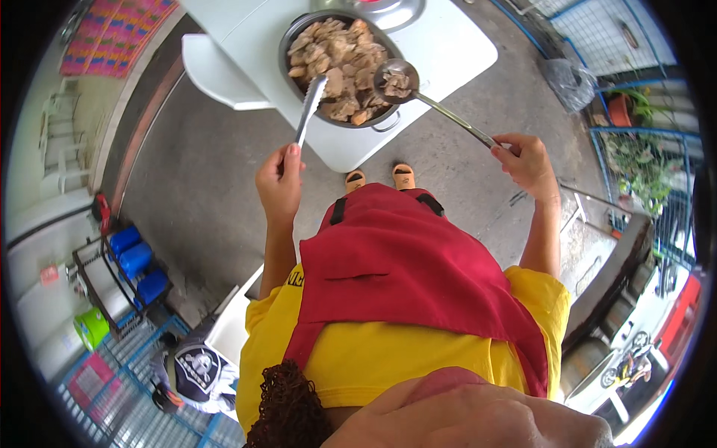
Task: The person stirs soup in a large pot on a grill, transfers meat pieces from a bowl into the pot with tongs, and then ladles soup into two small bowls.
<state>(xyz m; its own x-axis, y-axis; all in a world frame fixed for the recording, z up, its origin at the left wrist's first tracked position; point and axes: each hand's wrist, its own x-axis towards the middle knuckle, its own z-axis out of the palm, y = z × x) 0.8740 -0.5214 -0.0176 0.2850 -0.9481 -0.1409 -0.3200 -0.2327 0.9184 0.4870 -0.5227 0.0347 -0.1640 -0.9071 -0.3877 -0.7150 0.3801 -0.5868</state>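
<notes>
My left hand [283, 179] is closed around the near end of metal tongs [311, 109], whose tip lies over the left side of a dark oval pot [284, 67]. Cooked meat chunks [341, 87] fill the pot. In my right hand [524, 162] is the handle of a metal ladle [448, 113]. The ladle's bowl, over the pot's right rim, holds a few meat pieces [396, 84]. A loop handle [387, 123] stands out at the pot's near side.
The pot stands on a white table [459, 45], with a metal lid or dish [400, 14] behind it. A white chair [218, 73] is at the table's left. Behind on the left are blue containers [134, 257] on a rack and a person [193, 372].
</notes>
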